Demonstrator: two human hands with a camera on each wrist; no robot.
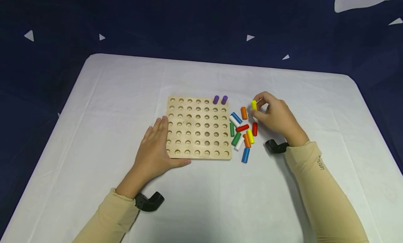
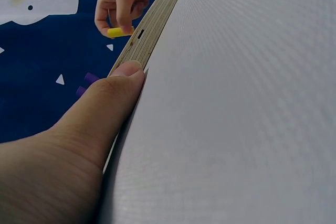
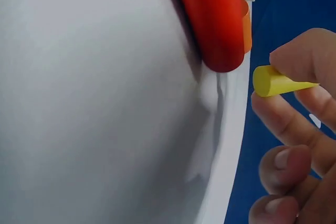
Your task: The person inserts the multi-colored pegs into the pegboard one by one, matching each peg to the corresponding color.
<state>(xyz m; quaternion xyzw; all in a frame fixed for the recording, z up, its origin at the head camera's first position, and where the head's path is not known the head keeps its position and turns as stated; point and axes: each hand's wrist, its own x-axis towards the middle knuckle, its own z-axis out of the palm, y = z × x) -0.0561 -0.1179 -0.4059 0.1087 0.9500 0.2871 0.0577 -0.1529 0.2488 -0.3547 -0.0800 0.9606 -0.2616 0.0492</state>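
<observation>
A square wooden pegboard (image 1: 193,129) with rows of round holes lies on the white table. Two purple pegs (image 1: 216,99) stand in its far right corner. My left hand (image 1: 154,152) rests along the board's left side, fingers straight, with the thumb (image 2: 118,85) against its near edge. Beyond the board's right side, my right hand (image 1: 277,115) pinches a yellow peg (image 3: 270,81) between thumb and fingers, held above the table. Close below that hand lies a red peg (image 1: 254,129), which looms large in the right wrist view.
Loose pegs lie in a cluster along the board's right side: blue (image 1: 245,155), green (image 1: 236,139), white (image 1: 239,144), orange (image 1: 244,113) and another yellow peg (image 1: 250,136). A dark blue cloth (image 1: 201,29) with white triangles hangs past the table's far edge.
</observation>
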